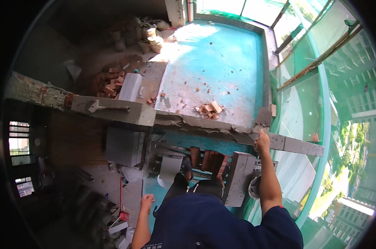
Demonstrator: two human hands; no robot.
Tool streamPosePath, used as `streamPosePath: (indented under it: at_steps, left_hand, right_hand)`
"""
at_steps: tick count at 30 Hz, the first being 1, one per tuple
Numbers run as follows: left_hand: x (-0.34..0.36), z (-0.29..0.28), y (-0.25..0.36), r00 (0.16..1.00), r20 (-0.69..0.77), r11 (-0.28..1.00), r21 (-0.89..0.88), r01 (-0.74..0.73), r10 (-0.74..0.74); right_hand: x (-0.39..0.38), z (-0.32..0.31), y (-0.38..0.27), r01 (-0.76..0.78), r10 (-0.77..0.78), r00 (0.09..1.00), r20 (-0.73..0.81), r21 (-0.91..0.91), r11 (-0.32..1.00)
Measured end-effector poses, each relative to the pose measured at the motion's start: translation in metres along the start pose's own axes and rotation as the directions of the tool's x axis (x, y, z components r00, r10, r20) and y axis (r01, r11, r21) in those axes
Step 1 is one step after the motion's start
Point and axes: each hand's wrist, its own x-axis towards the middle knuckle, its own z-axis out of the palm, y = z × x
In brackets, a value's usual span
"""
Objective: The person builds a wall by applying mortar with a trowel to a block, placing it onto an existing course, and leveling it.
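Observation:
My right hand (262, 142) is wrapped round the handle of a trowel (264, 115). Its grey, mortar-smeared blade sits at the right part of a low wall, over the wet mortar (204, 124) along the wall's top. To the right of the blade, a grey block (300, 145) continues the wall toward the netting. My left hand (147, 202) hangs low beside my body, fingers curled in, with nothing visible in it. On the block at the left end of the wall (144, 115) lies a hammer (107, 107).
Red bricks (212, 161) and a grey block (240, 178) rest on a scaffold platform below me. A bucket (254, 186) stands beside that block. Broken bricks (210, 109) lie on the blue floor beyond the wall. Sacks (152, 39) are heaped farther back. Green netting (304, 79) hangs at right.

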Motion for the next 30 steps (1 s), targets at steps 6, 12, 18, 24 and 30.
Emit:
streamPosePath:
  at_steps: [6, 12, 18, 24, 30]
  left_hand:
    - [0.016, 0.006, -0.015, 0.988, 0.098, 0.992, 0.057, 0.114, -0.119]
    - [0.035, -0.004, 0.012, 0.991, 0.127, 0.995, 0.099, 0.026, -0.039]
    - [0.054, -0.02, 0.018, 0.985, 0.167, 0.999, 0.033, 0.037, -0.042]
    - [0.072, -0.026, 0.009, 0.976, 0.172, 0.974, 0.205, 0.1, -0.136]
    - [0.096, -0.016, 0.028, 0.973, 0.194, 0.972, 0.223, 0.078, -0.123]
  right_hand:
    - [-0.178, 0.103, -0.031, -0.334, 0.253, 0.907, 0.335, 0.208, 0.919]
    - [-0.212, 0.278, -0.029, 0.319, -0.081, 0.83, 0.551, -0.35, 0.881]
    - [-0.211, 0.278, -0.016, 0.293, -0.048, 0.911, 0.41, -0.559, 0.776]
    - [-0.196, 0.182, -0.008, 0.179, -0.08, 0.981, 0.178, -0.653, 0.736]
    - [-0.184, 0.1, 0.013, 0.045, -0.054, 0.999, 0.006, -0.641, 0.766]
